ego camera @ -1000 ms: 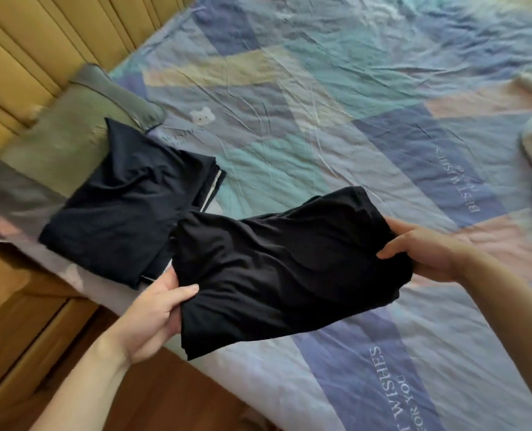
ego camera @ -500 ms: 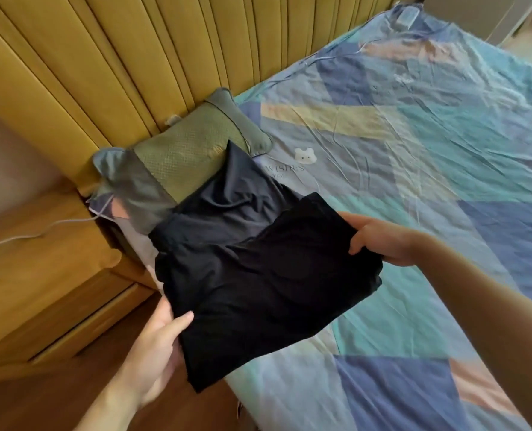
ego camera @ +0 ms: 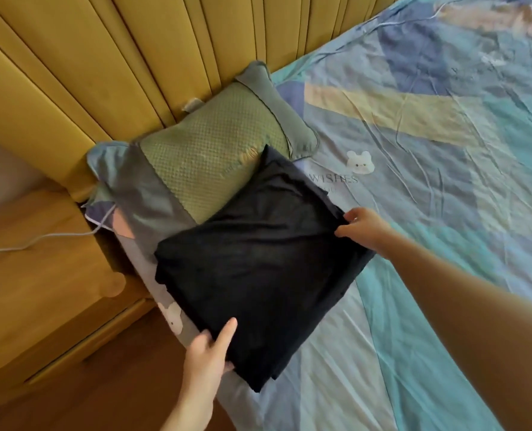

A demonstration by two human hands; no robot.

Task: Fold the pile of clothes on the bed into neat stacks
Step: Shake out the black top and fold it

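Note:
A folded black garment (ego camera: 258, 275) lies on top of another folded black garment (ego camera: 277, 172) at the bed's near left corner, just below the pillow. Only the far tip of the lower garment shows. My left hand (ego camera: 210, 346) holds the top garment's near edge, thumb on top and fingers underneath. My right hand (ego camera: 364, 227) pinches the garment's right edge with curled fingers. The stack rests on the patterned bed sheet (ego camera: 445, 213).
A green and grey pillow (ego camera: 208, 150) leans against the yellow padded headboard (ego camera: 118, 57). A wooden nightstand (ego camera: 34, 275) with a white cable (ego camera: 40, 239) stands left of the bed. Wooden floor (ego camera: 103, 393) lies below the bed edge.
Both hands carried the folded black garment left and set it down onto the other black garment near the pillow. The view swung toward the headboard.

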